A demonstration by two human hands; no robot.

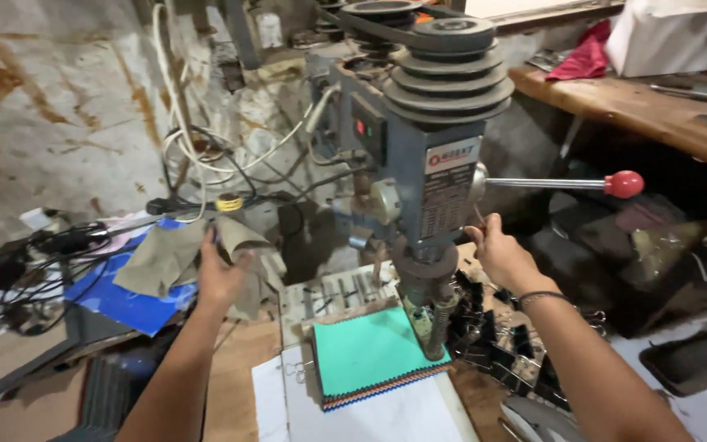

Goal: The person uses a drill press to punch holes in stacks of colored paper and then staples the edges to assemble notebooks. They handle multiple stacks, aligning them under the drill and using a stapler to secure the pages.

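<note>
A grey-blue drill press [427, 155] with stepped belt pulleys on top stands in front of me. Under its chuck lies a stack of fabric swatches with a teal top sheet [366, 354], resting on a white board [370, 409]. My left hand [221, 274] is raised to the left of the machine, fingers closed on a piece of olive-grey cloth [169, 255]. My right hand [497, 250] is up beside the press's right side, below the feed lever with a red ball knob [623, 184], fingers partly curled, holding nothing I can see.
Black binder clips [493, 336] lie heaped right of the press. Tangled white and black cables [206, 155] hang at the back left. A blue sheet [124, 303] lies at left. A wooden bench [648, 106] with a red cloth stands at the upper right.
</note>
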